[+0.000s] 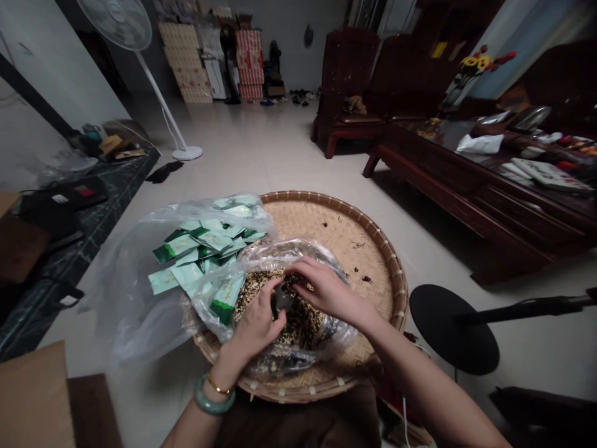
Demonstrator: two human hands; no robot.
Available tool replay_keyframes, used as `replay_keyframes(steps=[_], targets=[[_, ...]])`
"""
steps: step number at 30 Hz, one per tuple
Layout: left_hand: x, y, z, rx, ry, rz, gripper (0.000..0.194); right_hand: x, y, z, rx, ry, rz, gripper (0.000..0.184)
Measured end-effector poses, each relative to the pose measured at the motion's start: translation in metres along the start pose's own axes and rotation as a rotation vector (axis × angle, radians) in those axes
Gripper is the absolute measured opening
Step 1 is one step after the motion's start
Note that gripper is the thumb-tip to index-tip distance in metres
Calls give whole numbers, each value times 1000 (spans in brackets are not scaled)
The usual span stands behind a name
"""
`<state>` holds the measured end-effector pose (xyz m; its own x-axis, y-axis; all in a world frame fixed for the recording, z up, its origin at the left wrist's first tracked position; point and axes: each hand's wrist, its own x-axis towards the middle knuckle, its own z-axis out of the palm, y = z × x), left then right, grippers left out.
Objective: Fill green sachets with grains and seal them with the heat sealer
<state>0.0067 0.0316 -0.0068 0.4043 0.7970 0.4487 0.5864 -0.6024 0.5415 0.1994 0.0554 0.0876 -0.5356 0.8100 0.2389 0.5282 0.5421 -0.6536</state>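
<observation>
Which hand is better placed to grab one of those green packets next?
Probably the left hand: the green packets lie on its side, while the right hand would have to reach across.

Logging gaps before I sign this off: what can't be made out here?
Head view throughout:
Full shape of the grey item in the left hand: partly covered by that hand.
Whether the right hand pinches anything: dark and blurred.
Print on the green packets: too small.
Top of the white fan: cut by top edge.
Far end of the black stand: cut by right edge.
</observation>
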Motion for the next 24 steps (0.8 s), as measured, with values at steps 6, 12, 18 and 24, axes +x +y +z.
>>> replay_keyframes(steps=[6, 12, 18, 24], targets=[[0, 1, -1, -25, -2, -9, 71, -5, -7, 4, -18, -8, -49, 24], [-2, 0, 1, -42, -20, -48, 70, -12, -11, 3, -30, -81, -12, 31], [-1, 2, 0, -77, -6, -87, 71, -24, -6, 3, 33, -47, 54, 63], [-1, 2, -2, -66, 4, -79, 71, -25, 4, 17, 103, 45, 157, 40]])
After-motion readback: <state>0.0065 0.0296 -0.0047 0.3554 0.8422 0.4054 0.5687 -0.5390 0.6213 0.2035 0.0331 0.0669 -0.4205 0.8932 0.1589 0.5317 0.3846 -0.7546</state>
